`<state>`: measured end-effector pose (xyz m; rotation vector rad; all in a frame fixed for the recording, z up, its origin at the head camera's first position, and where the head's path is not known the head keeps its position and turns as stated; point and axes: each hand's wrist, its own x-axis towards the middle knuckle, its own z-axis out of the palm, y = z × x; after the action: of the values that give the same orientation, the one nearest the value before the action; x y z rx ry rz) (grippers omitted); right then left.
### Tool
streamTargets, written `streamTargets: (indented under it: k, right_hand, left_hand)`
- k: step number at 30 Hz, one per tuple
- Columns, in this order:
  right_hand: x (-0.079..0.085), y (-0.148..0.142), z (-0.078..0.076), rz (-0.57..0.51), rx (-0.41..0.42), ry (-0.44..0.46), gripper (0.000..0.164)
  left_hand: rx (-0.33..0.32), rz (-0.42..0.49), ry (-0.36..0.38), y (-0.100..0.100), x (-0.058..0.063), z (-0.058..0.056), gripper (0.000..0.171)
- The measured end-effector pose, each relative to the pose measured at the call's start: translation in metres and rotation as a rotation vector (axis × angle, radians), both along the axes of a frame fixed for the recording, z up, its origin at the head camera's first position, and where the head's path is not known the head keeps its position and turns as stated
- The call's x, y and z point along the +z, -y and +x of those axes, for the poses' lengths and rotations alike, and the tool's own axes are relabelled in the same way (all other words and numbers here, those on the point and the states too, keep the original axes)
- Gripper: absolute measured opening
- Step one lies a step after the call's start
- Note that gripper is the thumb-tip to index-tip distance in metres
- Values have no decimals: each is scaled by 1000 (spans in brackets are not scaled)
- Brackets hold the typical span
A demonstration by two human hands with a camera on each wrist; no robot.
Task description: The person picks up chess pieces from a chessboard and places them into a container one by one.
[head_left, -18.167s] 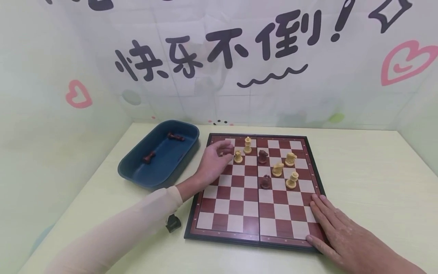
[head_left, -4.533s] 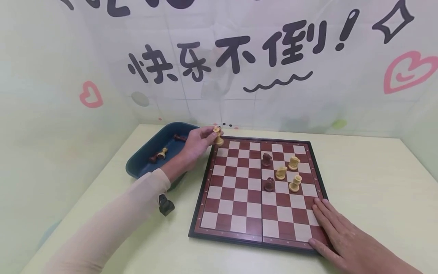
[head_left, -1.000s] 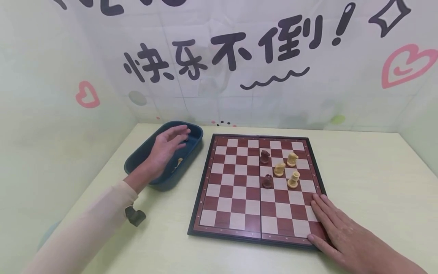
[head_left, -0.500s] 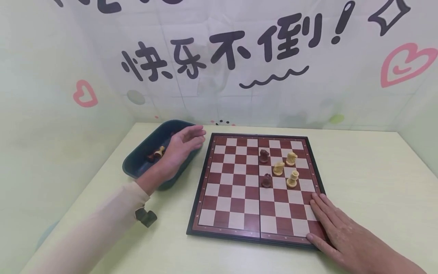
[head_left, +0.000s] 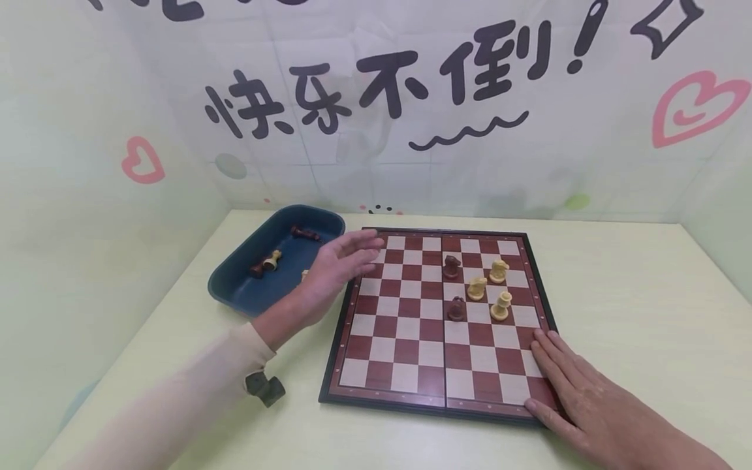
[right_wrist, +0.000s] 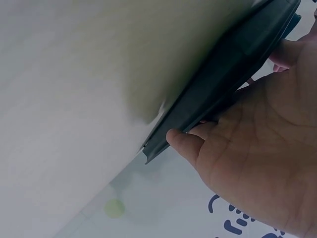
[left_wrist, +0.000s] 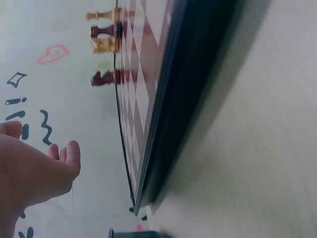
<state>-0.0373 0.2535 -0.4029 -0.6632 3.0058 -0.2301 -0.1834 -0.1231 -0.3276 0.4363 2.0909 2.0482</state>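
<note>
My left hand (head_left: pixel 337 271), fingers extended and holding nothing, hovers over the left edge of the chessboard (head_left: pixel 405 352). In the left wrist view this hand (left_wrist: pixel 37 171) shows beside the board's dark side. Fingers of my right hand (head_left: pixel 581 395) rest on the board's front right edge; the right wrist view shows that hand's palm (right_wrist: pixel 262 144) at the dark rim. On the board's right half stand a dark knight (head_left: pixel 451 266), a cream knight (head_left: pixel 477 288), another cream knight (head_left: pixel 499 271), a crowned cream piece (head_left: pixel 501 306) and a dark piece (head_left: pixel 456 309).
A blue tray (head_left: pixel 226 277) stands left of the board. In it lie a dark chess piece (head_left: pixel 305 233), a cream piece (head_left: pixel 271 260) and another dark one (head_left: pixel 256 269); a further cream piece is mostly hidden by my left hand. A printed backdrop (head_left: pixel 376 176) rises behind the table.
Cream and dark pieces have left the board's left half; cream pieces now lie in the tray. Lately my left hand has moved right from over the tray to the board. My right hand stays put.
</note>
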Motion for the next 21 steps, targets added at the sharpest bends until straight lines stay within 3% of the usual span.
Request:
streamTargets:
  k: [8,14,21]
  right_hand:
    - [0,-1,0,5,3,-7,87]
    - [2,-1,-1,5,11,-19,86]
    - [1,0,0,-4,20,-40,85]
  left_hand:
    - [-98,13,-2,-21,-3,13,53]
    - [-70,1,26,-31,-11,13,50]
    - [-86,-60,52,-37,-22,17,50]
